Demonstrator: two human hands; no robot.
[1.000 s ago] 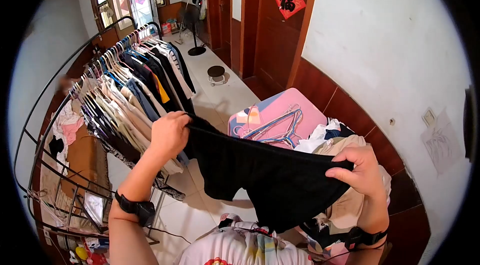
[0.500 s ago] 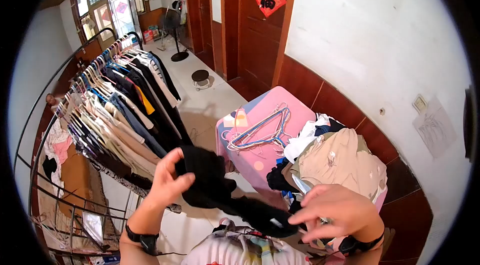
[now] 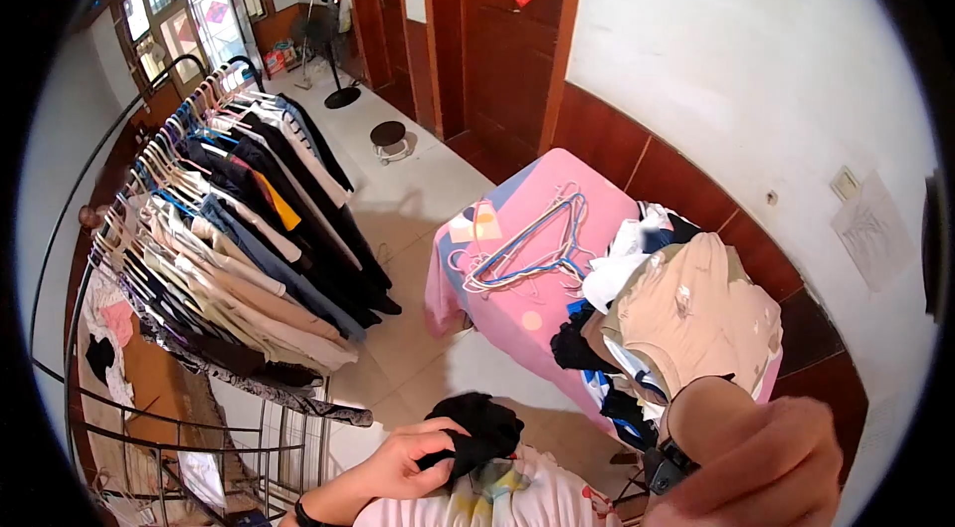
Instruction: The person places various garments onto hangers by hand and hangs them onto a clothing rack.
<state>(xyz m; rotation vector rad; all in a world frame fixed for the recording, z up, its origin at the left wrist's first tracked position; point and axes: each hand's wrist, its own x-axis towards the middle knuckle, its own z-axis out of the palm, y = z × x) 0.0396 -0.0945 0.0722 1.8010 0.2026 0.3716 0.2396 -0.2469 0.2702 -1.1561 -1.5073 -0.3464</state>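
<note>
Low in front of my body, my left hand (image 3: pixel 410 464) is closed on a bunched black garment (image 3: pixel 485 424); its exact kind cannot be made out. The cloth rests against the light patterned clothing (image 3: pixel 458 502) I wear. My right hand (image 3: pixel 761 467) is raised at the lower right, close to the camera. Motion blurs it and its fingertips are hidden, so whether it holds anything cannot be seen. Beyond that hand, a heap of clothes with a beige garment (image 3: pixel 701 298) on top lies on the pink-covered table (image 3: pixel 542 184).
Blue and white hangers (image 3: pixel 532 253) lie on the table. At left stands a rack of hung clothes (image 3: pixel 249 228) with a black metal frame (image 3: pixel 50 253). A round stool (image 3: pixel 389 139) and a standing fan (image 3: pixel 328 39) are farther back, near a brown door (image 3: pixel 507 59).
My left hand has moved down and right, gathering the black garment, which was stretched between both hands, into a bunch. My right hand has moved off it, right and nearer the camera.
</note>
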